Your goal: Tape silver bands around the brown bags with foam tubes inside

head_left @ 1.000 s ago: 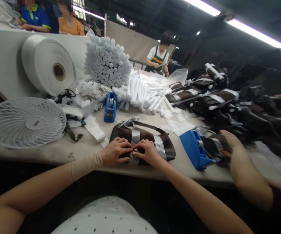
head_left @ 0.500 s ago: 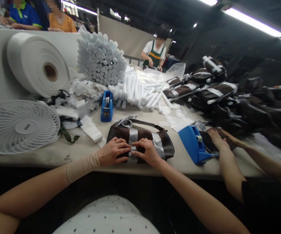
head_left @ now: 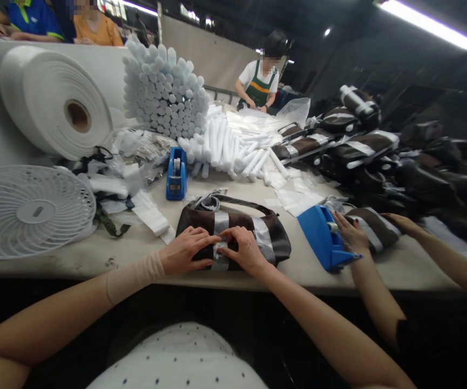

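Observation:
A dark brown handbag (head_left: 241, 220) lies on the table before me, with a black handle along its far side. Two shiny grey-white strips (head_left: 263, 241) wrap across its body. My left hand (head_left: 188, 249) rests on the bag's left half, fingers stretched out and their tips at the left strip. From the other side my right hand (head_left: 244, 249) touches that same strip, its thumb and forefinger apart and curved down onto it. The two hands' fingertips nearly meet. My palms hide part of the bag's front.
Blue tape dispensers stand behind the bag (head_left: 175, 175) and to its right (head_left: 321, 237). A co-worker's hands (head_left: 352, 235) hold another wrapped bag (head_left: 374, 227). White foam rods (head_left: 217, 143), a large white roll (head_left: 51, 102), a fan (head_left: 34, 210) and piled bags (head_left: 369, 146) surround the work area.
My left fingertips have slid slightly up over the strip, and my right fingers have shifted a little. The co-worker's hands have spread apart, showing more of their bag.

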`<action>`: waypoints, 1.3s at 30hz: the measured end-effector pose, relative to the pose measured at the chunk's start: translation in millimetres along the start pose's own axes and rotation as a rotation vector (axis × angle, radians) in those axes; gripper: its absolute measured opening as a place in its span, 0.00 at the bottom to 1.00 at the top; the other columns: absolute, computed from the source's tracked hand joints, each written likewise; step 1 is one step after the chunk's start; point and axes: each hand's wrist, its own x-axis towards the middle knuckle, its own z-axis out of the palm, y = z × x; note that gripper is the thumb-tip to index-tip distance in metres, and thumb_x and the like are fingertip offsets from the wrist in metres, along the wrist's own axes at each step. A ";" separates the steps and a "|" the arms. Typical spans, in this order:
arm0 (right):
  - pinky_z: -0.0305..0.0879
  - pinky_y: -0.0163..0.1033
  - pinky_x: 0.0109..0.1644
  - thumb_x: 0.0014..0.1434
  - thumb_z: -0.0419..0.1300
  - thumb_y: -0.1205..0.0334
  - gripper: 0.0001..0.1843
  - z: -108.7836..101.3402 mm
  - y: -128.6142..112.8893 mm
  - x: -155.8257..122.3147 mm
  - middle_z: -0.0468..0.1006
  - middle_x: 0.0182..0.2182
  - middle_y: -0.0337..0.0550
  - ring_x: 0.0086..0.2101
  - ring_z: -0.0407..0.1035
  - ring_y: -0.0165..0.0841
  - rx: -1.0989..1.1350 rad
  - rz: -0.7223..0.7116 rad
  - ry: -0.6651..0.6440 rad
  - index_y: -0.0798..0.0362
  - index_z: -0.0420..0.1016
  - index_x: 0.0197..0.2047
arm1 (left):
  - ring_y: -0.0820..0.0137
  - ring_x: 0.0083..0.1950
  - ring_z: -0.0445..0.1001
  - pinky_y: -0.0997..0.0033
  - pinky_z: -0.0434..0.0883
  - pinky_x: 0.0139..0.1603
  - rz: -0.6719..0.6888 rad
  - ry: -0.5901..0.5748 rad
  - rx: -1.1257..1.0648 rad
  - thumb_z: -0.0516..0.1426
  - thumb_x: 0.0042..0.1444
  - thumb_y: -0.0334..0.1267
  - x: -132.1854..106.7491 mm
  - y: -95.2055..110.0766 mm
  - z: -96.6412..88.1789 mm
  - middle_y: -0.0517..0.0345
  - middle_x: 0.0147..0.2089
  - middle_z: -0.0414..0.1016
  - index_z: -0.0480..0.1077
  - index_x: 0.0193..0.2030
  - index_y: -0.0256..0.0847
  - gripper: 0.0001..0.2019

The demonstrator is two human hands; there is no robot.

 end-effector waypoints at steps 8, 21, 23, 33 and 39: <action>0.56 0.41 0.42 0.54 0.70 0.62 0.15 0.1 0.6 -1.1 0.73 0.34 0.39 0.37 0.65 0.36 -0.015 0.000 -0.009 0.51 0.72 0.44 | 0.62 0.51 0.66 0.59 0.61 0.51 0.024 -0.070 -0.009 0.57 0.62 0.47 6.5 0.4 -6.3 0.52 0.51 0.71 0.70 0.58 0.48 0.18; 0.59 0.46 0.47 0.50 0.69 0.59 0.20 -13.4 -25.1 -6.1 0.73 0.37 0.41 0.40 0.66 0.39 0.004 0.021 -0.118 0.51 0.73 0.46 | 0.61 0.50 0.66 0.60 0.62 0.49 0.023 -0.031 0.003 0.58 0.61 0.47 5.8 0.5 -2.7 0.51 0.49 0.72 0.73 0.56 0.48 0.17; 0.60 0.47 0.50 0.49 0.69 0.59 0.24 -18.6 -31.7 -11.7 0.74 0.40 0.43 0.43 0.67 0.40 0.063 0.005 -0.145 0.50 0.72 0.50 | 0.61 0.49 0.66 0.60 0.63 0.49 0.027 -0.017 -0.005 0.58 0.61 0.47 5.5 0.8 -3.0 0.52 0.49 0.72 0.73 0.56 0.49 0.17; 0.47 0.61 0.67 0.52 0.66 0.38 0.44 -10.1 -33.5 -55.3 0.62 0.63 0.58 0.65 0.49 0.54 -0.281 -0.255 -0.064 0.56 0.64 0.64 | 0.62 0.49 0.66 0.60 0.62 0.50 0.034 -0.018 0.003 0.58 0.61 0.46 4.4 0.8 -1.5 0.52 0.49 0.72 0.73 0.55 0.49 0.17; 0.41 0.61 0.70 0.59 0.61 0.41 0.37 -8.0 -41.6 -71.2 0.59 0.67 0.51 0.68 0.44 0.49 -0.311 -0.275 -0.019 0.52 0.64 0.65 | 0.62 0.49 0.66 0.59 0.62 0.51 0.034 -0.010 -0.005 0.58 0.61 0.46 3.8 0.2 -1.0 0.52 0.49 0.72 0.73 0.55 0.48 0.17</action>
